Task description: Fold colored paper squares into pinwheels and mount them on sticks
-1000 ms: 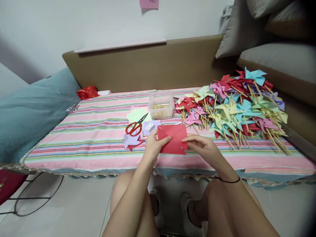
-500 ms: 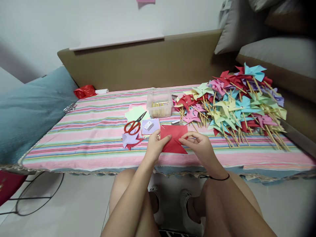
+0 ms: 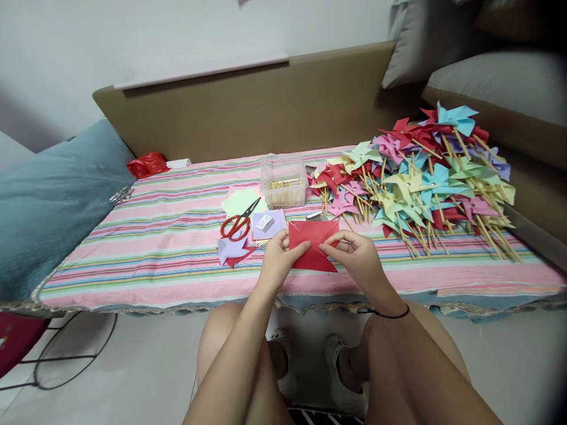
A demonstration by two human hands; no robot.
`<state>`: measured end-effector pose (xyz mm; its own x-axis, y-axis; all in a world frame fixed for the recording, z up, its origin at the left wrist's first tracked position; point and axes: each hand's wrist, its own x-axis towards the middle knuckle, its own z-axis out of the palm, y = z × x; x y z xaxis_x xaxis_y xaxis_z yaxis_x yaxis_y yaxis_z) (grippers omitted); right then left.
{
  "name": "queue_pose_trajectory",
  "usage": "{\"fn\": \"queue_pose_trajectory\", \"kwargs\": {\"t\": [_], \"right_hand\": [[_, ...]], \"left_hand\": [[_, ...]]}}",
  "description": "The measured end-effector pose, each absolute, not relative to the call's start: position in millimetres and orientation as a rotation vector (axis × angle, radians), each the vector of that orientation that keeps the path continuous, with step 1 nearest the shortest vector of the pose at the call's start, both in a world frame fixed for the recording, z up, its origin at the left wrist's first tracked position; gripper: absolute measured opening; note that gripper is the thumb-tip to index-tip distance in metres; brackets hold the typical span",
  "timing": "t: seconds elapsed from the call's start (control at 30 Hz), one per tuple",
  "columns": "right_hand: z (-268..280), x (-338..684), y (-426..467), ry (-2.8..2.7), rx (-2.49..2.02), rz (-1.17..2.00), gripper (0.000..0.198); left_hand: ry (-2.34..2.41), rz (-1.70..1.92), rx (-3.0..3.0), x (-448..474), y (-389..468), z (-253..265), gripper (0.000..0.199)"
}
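Note:
A red paper square (image 3: 313, 233) with slits cut in from its corners is held up between my hands, just above the near part of the striped cloth. My left hand (image 3: 282, 258) grips its left side, thumb pressed on the front. On the other side, my right hand (image 3: 352, 252) pinches the paper near its middle right with thumb and forefinger. Left of my left hand lie scissors (image 3: 236, 226) with red handles, a stack of lilac paper squares (image 3: 275, 226) with a small labelled box (image 3: 264, 223) on it, and a cut lilac paper piece (image 3: 231, 250).
A clear plastic box (image 3: 284, 183) holding thin sticks stands beyond my hands. Many finished paper pinwheels (image 3: 407, 183) on wooden sticks are heaped at the right. A red plastic bag (image 3: 148, 164) and a white roll (image 3: 178, 163) lie at the far left of the striped cloth (image 3: 172, 236).
My right thumb and fingers have shifted slightly inward on the red paper. My left hand keeps its hold. The view has tilted down a little.

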<state>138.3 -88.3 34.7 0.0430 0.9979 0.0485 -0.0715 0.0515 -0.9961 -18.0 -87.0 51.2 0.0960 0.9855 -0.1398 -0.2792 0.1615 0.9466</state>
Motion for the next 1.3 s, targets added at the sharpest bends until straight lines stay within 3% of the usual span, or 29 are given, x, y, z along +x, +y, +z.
{"fn": "queue_pose_trajectory", "kwargs": {"t": [0.4, 0.57, 0.73, 1.03, 1.3], "right_hand": [[36.0, 137.8, -88.9, -1.156, -1.117, 1.196, 0.032], [35.8, 134.9, -89.3, -0.988, -1.047, 1.303, 0.072], [37.2, 132.3, -92.1, -0.928, -1.076, 1.344, 0.08], [33.7, 133.4, -90.6, -0.934, -1.058, 1.341, 0.08], [33.2, 137.5, -89.8, -0.978, -1.072, 1.326, 0.077]], "left_hand": [[1.173, 1.19, 1.003, -19.5, -84.5, 47.2, 0.05], [1.196, 1.285, 0.959, -17.8, -84.2, 47.0, 0.057], [1.178, 1.273, 0.992, -15.9, -84.9, 47.1, 0.058], [1.145, 1.246, 0.98, -11.9, -87.8, 48.8, 0.058], [1.071, 1.261, 0.905, -11.3, -87.5, 51.1, 0.046]]}}
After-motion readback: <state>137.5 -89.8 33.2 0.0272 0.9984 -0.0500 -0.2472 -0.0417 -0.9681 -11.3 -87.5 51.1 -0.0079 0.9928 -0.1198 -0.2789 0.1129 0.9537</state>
